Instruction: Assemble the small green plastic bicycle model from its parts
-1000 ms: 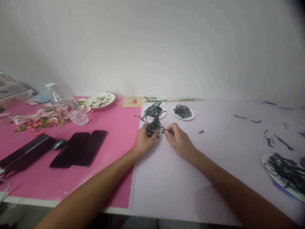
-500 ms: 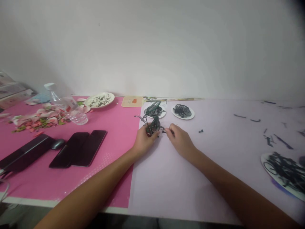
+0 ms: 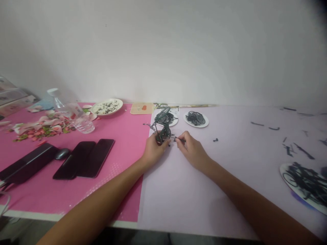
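Observation:
My left hand (image 3: 154, 149) is closed around a small black model bicycle (image 3: 163, 133), whose handlebar end sticks out to the upper left and whose spoked wheels overlap at my fingers. Just to the right, my right hand (image 3: 190, 148) pinches a small thin dark part (image 3: 181, 139) between thumb and forefinger. That part points at the bicycle's right side; whether the two touch is too small to tell. Behind the hands stand a white plate (image 3: 175, 122) of dark green-black wheel parts and a second white plate (image 3: 206, 124) with similar thin parts.
A small black piece (image 3: 216, 140) lies right of my hands. Farther right are loose dark parts (image 3: 304, 150) and a plate (image 3: 284, 170) heaped with black pieces. On the pink left side lie two phones (image 3: 95, 158), a black box (image 3: 28, 163), a tilted bottle (image 3: 74, 115) and petals (image 3: 48, 124).
My right hand's fingers have shifted slightly and more of the dark part shows between them. The bicycle has turned slightly in my left hand, which stays in about the same place.

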Available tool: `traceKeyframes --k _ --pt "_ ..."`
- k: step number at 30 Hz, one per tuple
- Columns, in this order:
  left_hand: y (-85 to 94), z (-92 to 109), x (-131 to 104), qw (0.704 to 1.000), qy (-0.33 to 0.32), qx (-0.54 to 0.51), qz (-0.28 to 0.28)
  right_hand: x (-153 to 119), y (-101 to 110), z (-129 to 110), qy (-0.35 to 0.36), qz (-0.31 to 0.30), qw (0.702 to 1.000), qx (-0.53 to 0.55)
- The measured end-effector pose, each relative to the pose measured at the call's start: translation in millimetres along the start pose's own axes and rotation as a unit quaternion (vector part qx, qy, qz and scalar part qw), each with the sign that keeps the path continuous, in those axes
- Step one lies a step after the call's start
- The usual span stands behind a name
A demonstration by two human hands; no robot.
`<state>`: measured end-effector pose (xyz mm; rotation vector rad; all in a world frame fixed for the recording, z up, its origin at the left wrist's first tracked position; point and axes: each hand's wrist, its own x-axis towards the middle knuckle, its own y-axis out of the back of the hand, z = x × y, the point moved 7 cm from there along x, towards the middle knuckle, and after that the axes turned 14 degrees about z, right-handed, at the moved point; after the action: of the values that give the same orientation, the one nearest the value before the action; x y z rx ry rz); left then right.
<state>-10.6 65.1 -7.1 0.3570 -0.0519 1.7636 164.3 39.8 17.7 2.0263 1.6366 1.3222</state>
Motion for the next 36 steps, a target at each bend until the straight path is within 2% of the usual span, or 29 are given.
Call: traceKeyframes --k 14,25,31,36 --pt "2.0 8.8 -4.1 1.000 -0.019 0.010 0.001 1.3 1.4 -4.0 -0.021 -0.031 0.999 -0.015" --pt "0.9 2.6 -2.7 1.000 -0.004 -0.002 0.005 -3.1 -1.6 0.1 -0.029 -0.033 0.998 0.042" --pt "5.6 6.5 -3.2 0.999 -0.024 0.021 0.030 -1.9 -1.9 -2.3 -0.017 -0.049 0.996 0.071" --pt "4.6 7.8 -4.3 0.999 -0.020 0.009 0.026 -1.3 -0.9 -2.3 -0.010 -0.041 0.996 0.073"
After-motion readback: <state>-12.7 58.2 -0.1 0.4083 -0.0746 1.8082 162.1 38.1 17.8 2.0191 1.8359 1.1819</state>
